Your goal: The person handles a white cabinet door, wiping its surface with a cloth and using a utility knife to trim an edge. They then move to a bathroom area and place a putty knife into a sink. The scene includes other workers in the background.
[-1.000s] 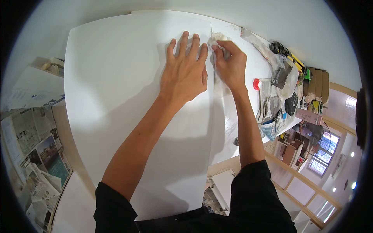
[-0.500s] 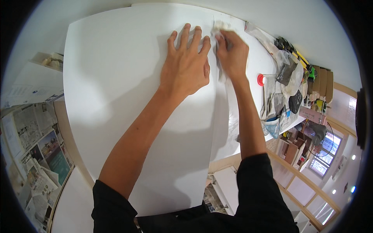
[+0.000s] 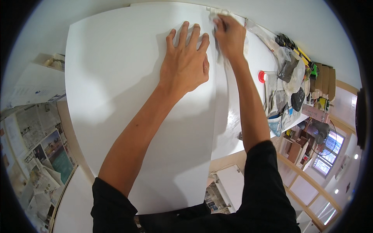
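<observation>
L hand (image 3: 183, 64) spread wide on board (image 3: 116, 70); R hand (image 3: 231, 37) pinching wht wad (image 3: 220, 11); 1 red ring (image 3: 261, 76), newsppr (image 3: 269, 93), bag (image 3: 294, 79) to R.

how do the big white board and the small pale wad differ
The white board is large; the pale wad is far smaller. The board is flat and smooth, the wad looks crumpled. The left grip is spread on the board; the right grip pinches the wad. Both are whitish.

Soft shadows (image 3: 132, 103), black fisheye rim (image 3: 7, 15).
</observation>
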The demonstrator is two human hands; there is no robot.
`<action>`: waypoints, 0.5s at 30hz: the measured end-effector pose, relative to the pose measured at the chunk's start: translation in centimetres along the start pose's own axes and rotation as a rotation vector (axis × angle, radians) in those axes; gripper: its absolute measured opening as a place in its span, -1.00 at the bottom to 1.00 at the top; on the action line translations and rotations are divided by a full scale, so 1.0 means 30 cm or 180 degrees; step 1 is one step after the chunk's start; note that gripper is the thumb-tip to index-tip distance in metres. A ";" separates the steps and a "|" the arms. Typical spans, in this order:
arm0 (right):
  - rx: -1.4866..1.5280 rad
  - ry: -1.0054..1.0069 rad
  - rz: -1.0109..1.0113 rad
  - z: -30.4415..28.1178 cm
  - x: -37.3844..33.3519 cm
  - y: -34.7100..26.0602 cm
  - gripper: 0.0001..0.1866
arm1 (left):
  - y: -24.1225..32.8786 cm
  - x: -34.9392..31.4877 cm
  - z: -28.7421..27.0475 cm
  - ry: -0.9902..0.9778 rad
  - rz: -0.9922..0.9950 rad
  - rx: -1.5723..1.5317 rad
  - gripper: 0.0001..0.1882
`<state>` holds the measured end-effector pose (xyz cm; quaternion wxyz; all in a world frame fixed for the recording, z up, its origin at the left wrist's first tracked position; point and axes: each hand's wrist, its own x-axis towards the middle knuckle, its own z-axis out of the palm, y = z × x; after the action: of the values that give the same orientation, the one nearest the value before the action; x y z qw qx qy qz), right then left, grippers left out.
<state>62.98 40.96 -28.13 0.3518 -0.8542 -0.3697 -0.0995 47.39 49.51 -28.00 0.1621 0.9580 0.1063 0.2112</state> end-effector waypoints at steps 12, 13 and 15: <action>0.0324 0.0140 -0.0038 -0.004 -0.117 -0.015 -0.81 | -0.012 -0.005 -0.008 -0.0059 -0.0040 0.0031 -0.51; 0.0337 0.0098 0.0015 0.011 -0.106 -0.016 -0.81 | -0.021 -0.009 -0.005 -0.0047 -0.0026 0.0099 -0.50; 0.0232 0.0023 0.0149 -0.004 -0.062 -0.019 -0.81 | -0.002 -0.002 -0.001 -0.0038 0.0017 0.0054 -0.48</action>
<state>61.28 40.10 -28.54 0.3863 -0.8488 -0.3518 -0.0808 47.32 49.55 -28.03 0.1541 0.9609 0.1046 0.2049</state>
